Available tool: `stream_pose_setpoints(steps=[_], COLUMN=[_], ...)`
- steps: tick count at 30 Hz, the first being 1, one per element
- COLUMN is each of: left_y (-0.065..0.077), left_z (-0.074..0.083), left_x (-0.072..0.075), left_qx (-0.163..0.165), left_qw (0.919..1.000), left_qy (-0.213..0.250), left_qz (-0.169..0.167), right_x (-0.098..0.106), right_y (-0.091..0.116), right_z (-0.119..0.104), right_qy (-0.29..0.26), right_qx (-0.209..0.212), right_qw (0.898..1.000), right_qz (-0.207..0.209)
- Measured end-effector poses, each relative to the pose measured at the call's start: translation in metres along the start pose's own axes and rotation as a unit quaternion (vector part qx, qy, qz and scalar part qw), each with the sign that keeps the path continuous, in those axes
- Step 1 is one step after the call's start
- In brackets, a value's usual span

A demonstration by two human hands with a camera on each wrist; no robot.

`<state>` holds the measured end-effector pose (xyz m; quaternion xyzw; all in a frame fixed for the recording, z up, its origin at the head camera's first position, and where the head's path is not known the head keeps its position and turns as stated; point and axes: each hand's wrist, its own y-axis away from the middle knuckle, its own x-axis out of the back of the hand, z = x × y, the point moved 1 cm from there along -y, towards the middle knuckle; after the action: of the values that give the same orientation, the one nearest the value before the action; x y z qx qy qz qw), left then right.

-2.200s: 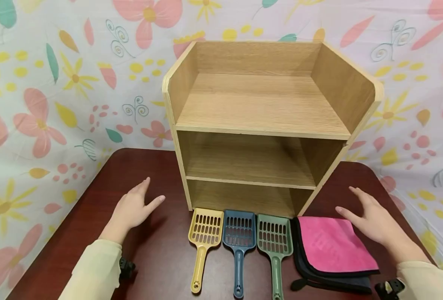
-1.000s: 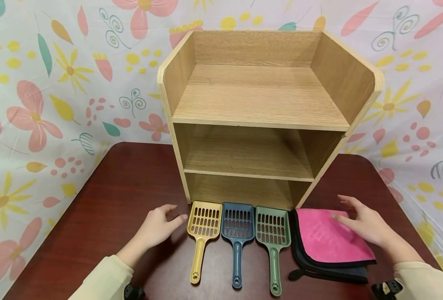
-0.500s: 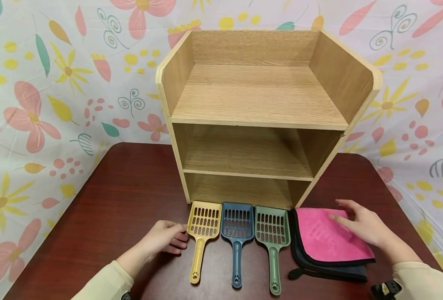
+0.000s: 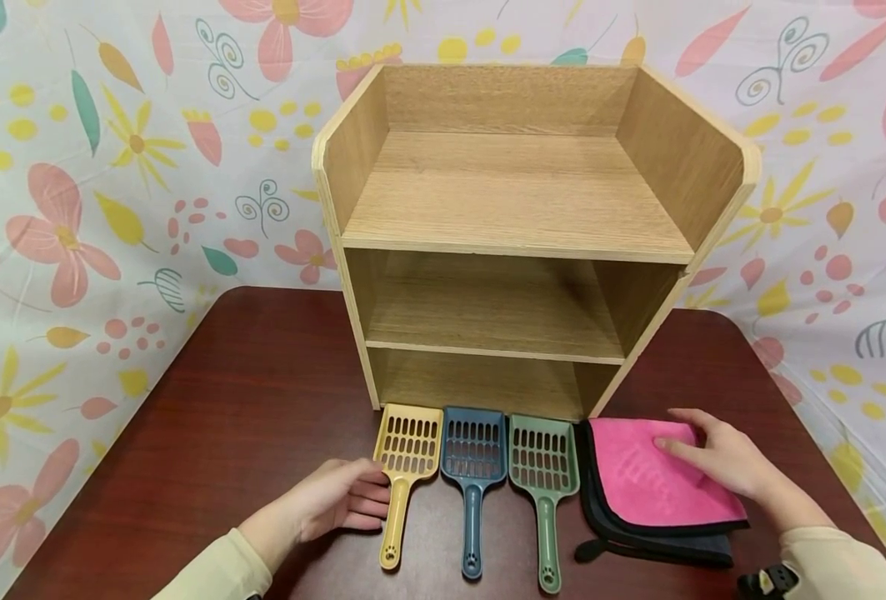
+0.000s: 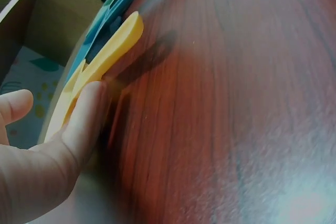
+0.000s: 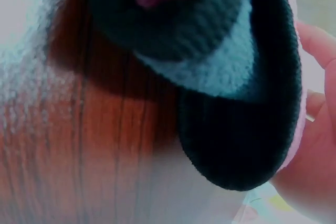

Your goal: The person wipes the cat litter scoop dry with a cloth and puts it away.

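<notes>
Apparently a staged tabletop set: floral cloth backdrop (image 4: 187,192) around a dark table (image 4: 262,375).

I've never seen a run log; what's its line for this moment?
left hand: touching yellow scoop | right hand: over pink cloth | blue scoop, green scoop: untouched | shelf: standing behind

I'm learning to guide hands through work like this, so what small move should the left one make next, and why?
I'd probably curl the left hand more securely round the yellow scoop, where head meets handle. In the head view its thumb is at that spot and its fingers lie along the handle's left side, with none seen wrapped over it.
</notes>
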<state>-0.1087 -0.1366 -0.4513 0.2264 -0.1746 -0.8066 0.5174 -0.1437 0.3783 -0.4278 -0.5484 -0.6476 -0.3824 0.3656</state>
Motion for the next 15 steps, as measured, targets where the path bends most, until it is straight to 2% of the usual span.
stream_pose_setpoints(steps=[5,8,9,11,15], left_y=[0.0,0.001,0.001,0.002,0.005], left_z=[0.0,0.0,-0.001,-0.001,-0.002], left_x=[-0.005,-0.008,-0.009,-0.011,-0.012], left_qx=[-0.007,-0.008,-0.007,-0.005,-0.006], left_qw=[0.9998,0.9995,0.9993,0.9989,0.9987], left_qy=[0.016,0.032,0.037,0.046,0.051], left_qz=[-0.006,-0.001,0.0,0.001,-0.004], right_x=[0.0,0.0,0.0,0.0,0.002], right_y=[0.002,0.005,0.006,0.007,0.013], right_z=[0.004,0.005,0.005,0.005,0.006], right_qy=[-0.083,-0.171,-0.213,-0.296,-0.433], right_qx=[-0.014,-0.041,-0.055,-0.085,-0.143], right_qw=[0.996,0.985,0.975,0.95,0.884], right_qz=[0.006,-0.003,-0.012,-0.041,-0.099])
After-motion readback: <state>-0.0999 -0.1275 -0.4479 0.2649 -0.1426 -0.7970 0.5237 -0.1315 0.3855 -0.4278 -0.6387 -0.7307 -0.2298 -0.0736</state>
